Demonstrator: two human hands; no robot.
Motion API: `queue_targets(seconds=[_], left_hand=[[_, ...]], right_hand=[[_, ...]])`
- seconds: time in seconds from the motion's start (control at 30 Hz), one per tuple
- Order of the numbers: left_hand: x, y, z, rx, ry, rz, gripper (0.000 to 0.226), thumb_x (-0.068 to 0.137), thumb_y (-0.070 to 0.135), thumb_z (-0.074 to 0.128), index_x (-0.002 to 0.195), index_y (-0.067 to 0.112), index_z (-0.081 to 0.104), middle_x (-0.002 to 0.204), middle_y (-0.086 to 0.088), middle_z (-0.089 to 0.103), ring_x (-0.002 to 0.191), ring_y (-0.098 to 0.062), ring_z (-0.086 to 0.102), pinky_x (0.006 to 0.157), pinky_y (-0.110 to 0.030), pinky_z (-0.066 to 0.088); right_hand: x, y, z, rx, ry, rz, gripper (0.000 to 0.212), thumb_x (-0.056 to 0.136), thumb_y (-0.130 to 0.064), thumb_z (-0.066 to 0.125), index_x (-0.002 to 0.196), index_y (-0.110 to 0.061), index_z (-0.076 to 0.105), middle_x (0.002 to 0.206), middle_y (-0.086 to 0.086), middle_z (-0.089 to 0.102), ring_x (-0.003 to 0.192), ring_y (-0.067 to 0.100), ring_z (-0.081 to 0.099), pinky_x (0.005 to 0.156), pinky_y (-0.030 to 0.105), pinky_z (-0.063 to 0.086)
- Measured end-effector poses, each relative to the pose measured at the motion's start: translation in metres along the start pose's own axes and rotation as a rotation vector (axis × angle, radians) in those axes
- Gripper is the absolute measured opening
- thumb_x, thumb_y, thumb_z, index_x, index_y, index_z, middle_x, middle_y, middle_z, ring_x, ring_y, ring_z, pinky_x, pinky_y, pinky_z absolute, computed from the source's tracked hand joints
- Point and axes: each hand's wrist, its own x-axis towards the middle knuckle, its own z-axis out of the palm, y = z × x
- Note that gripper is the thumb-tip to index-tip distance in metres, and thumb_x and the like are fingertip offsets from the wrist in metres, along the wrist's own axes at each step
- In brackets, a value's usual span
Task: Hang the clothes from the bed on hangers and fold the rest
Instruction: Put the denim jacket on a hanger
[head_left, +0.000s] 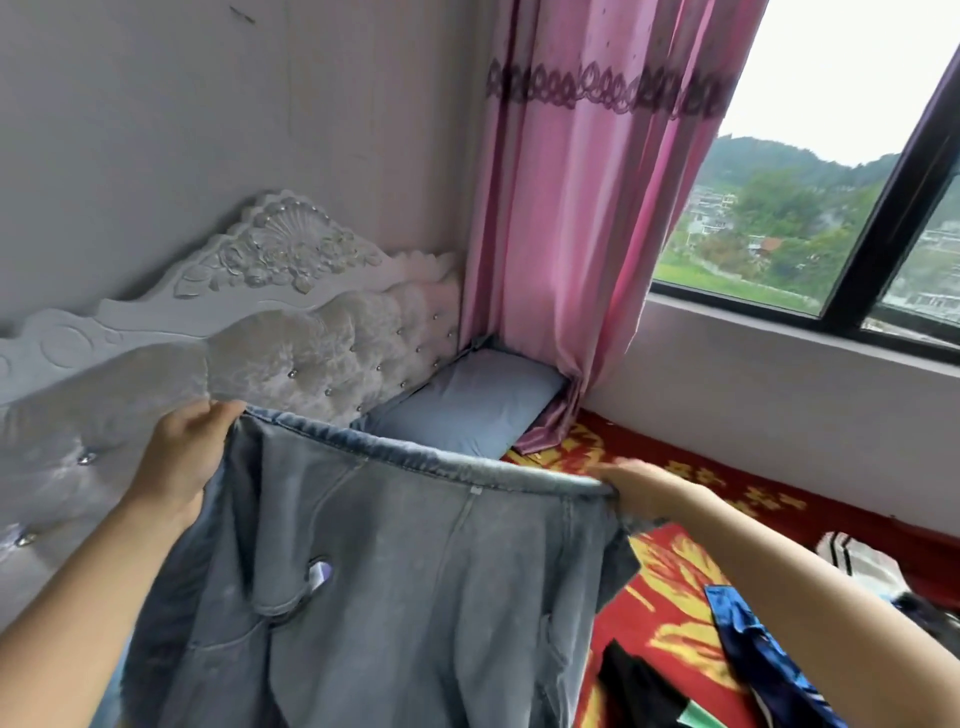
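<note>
I hold a pair of faded blue jeans (405, 582) up in front of me by the waistband, inside facing me, legs hanging down out of the frame. My left hand (182, 457) pinches the waistband's left end. My right hand (639, 486) grips its right end. On the bed to the right lie a shiny blue garment (753, 639), a black garment (644, 686) and a white piece with black stripes (852, 561). No hanger is in view.
The bed has a red and yellow floral cover (670, 582) and a white tufted headboard (291, 322). A grey-blue pillow (478, 400) sits in the corner under a pink curtain (587, 218). A window (831, 197) is at right.
</note>
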Motion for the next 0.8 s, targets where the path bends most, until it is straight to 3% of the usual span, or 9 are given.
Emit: queue_targets(seconds=[0.1,0.23,0.3,0.37,0.43,0.53,0.63,0.7,0.8], left_hand=[[-0.004,0.009,0.008,-0.035,0.029,-0.014,0.025,0.088,0.014,0.056,0.065,0.013,0.048,0.065,-0.007,0.039,0.060,-0.014,0.035,0.055,-0.031,0.029],[-0.007,0.007,0.013,-0.090,0.156,-0.059,0.027,0.085,0.013,0.056,0.060,0.019,0.046,0.049,0.005,0.046,0.052,-0.007,0.038,0.049,-0.023,0.034],[-0.011,-0.012,0.014,-0.080,0.175,-0.105,0.028,0.084,0.014,0.056,0.060,0.021,0.045,0.049,0.009,0.046,0.051,-0.004,0.039,0.049,-0.020,0.034],[-0.020,-0.039,0.014,-0.015,0.153,-0.171,0.028,0.085,0.016,0.056,0.060,0.021,0.046,0.057,0.005,0.045,0.058,-0.009,0.040,0.054,-0.025,0.035],[-0.026,-0.077,0.010,0.088,0.138,-0.239,0.029,0.086,0.016,0.056,0.059,0.018,0.046,0.047,0.007,0.048,0.056,-0.008,0.042,0.053,-0.025,0.036],[-0.027,-0.120,0.007,0.145,0.059,-0.298,0.030,0.089,0.016,0.056,0.061,0.014,0.047,0.038,0.014,0.049,0.057,-0.012,0.043,0.053,-0.027,0.036],[-0.031,-0.136,0.022,0.238,-0.015,-0.261,0.033,0.093,0.018,0.054,0.061,0.015,0.047,0.042,0.010,0.051,0.052,-0.006,0.042,0.050,-0.021,0.036],[-0.042,-0.137,0.039,0.363,-0.086,-0.182,0.033,0.094,0.022,0.053,0.062,0.014,0.049,0.054,0.000,0.052,0.057,-0.013,0.041,0.054,-0.022,0.035],[-0.071,-0.154,0.060,0.546,-0.184,-0.085,0.028,0.093,0.022,0.057,0.071,0.004,0.056,0.066,-0.012,0.051,0.062,-0.017,0.039,0.059,-0.027,0.034]], right_hand=[[0.008,0.012,0.001,-0.035,0.330,0.133,0.059,0.083,-0.009,0.054,0.139,-0.018,0.038,0.130,0.011,0.042,0.121,0.031,0.041,0.094,0.037,0.038],[0.021,0.005,0.016,-0.027,0.593,0.112,0.031,0.080,-0.009,0.062,0.111,-0.008,0.063,0.126,0.016,0.048,0.120,0.034,0.039,0.094,0.041,0.034],[0.022,-0.005,0.039,0.194,0.482,0.164,0.026,0.074,-0.004,0.066,0.100,-0.004,0.066,0.115,0.018,0.056,0.110,0.034,0.049,0.084,0.036,0.036],[0.022,-0.011,0.067,0.458,0.243,0.228,0.017,0.076,0.004,0.055,0.088,-0.005,0.063,0.090,0.019,0.060,0.084,0.029,0.056,0.066,0.032,0.037],[0.025,-0.008,0.102,0.643,0.008,0.277,0.029,0.083,0.006,0.043,0.097,-0.013,0.059,0.087,0.012,0.056,0.072,0.021,0.051,0.060,0.028,0.036],[0.038,0.000,0.137,0.745,-0.078,0.331,0.029,0.090,-0.002,0.044,0.109,-0.014,0.063,0.102,0.011,0.059,0.080,0.020,0.052,0.066,0.025,0.040],[0.055,0.012,0.137,0.724,0.188,0.485,0.023,0.090,-0.013,0.050,0.107,-0.018,0.066,0.108,0.016,0.064,0.092,0.029,0.060,0.074,0.032,0.043],[0.056,0.018,0.146,0.424,0.197,0.510,0.030,0.090,-0.027,0.052,0.119,-0.019,0.059,0.128,0.014,0.053,0.124,0.029,0.044,0.091,0.037,0.038],[0.034,0.009,0.204,0.380,0.044,0.549,0.037,0.092,-0.029,0.051,0.127,-0.017,0.051,0.147,0.014,0.029,0.142,0.029,0.014,0.105,0.042,0.030]])
